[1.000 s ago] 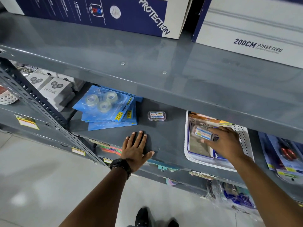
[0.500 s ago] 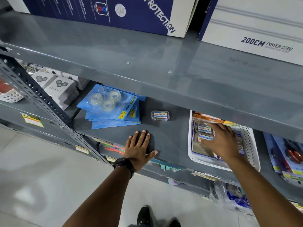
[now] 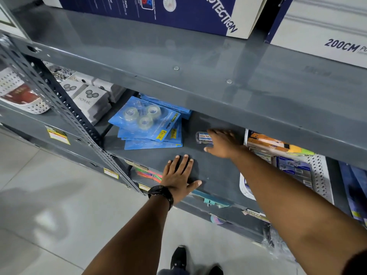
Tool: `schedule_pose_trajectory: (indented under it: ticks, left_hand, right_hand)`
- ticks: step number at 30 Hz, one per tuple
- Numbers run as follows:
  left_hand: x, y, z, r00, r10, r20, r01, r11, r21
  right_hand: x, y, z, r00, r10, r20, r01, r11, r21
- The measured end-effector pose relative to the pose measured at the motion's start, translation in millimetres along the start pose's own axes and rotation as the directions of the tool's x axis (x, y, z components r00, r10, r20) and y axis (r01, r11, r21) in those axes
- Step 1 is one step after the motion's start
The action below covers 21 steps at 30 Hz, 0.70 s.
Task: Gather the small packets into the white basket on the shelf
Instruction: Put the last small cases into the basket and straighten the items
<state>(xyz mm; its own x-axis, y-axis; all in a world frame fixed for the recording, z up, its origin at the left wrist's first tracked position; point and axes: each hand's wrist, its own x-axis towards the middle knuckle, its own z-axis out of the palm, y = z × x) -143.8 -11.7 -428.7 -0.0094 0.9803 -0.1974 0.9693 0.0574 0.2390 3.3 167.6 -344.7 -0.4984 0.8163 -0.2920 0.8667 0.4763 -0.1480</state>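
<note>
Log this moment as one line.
right hand reaching over small packet, grasp unclear | left hand flat on shelf | white basket to the right, holds packets

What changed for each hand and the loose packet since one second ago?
The right hand left the white basket and swung left to the small packet, reaching it but not yet gripping. The packet stayed put; the left hand stayed flat on the shelf.

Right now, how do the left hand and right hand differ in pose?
The left hand lies flat, fingers spread, on the grey metal shelf near its front edge; the right hand reaches further back, fingers at the small clear plastic packet. The left wrist wears a black watch; the right shows none. Both are bare.
</note>
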Motion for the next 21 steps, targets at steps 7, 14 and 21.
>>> schedule_pose_trajectory:
  ticks: [7, 14, 21]
  left_hand:
    - [-1, 0, 0, 1.000, 0.003, 0.004, -0.003, 1.000, 0.003]
    - [-4, 2, -3, 0.999, 0.000, -0.033, -0.002, 0.999, -0.042]
    - [-5, 6, -10, 0.999, 0.012, -0.034, -0.013, 1.000, -0.019]
  right_hand:
    - [-32, 3, -1, 0.988, 0.028, -0.153, -0.009, 0.992, 0.125]
    - [-117, 76, -30, 0.926, 0.353, -0.135, -0.311, 0.914, 0.259]
    - [-181, 123, -15, 0.949, 0.314, -0.033, -0.290, 0.908, 0.304]
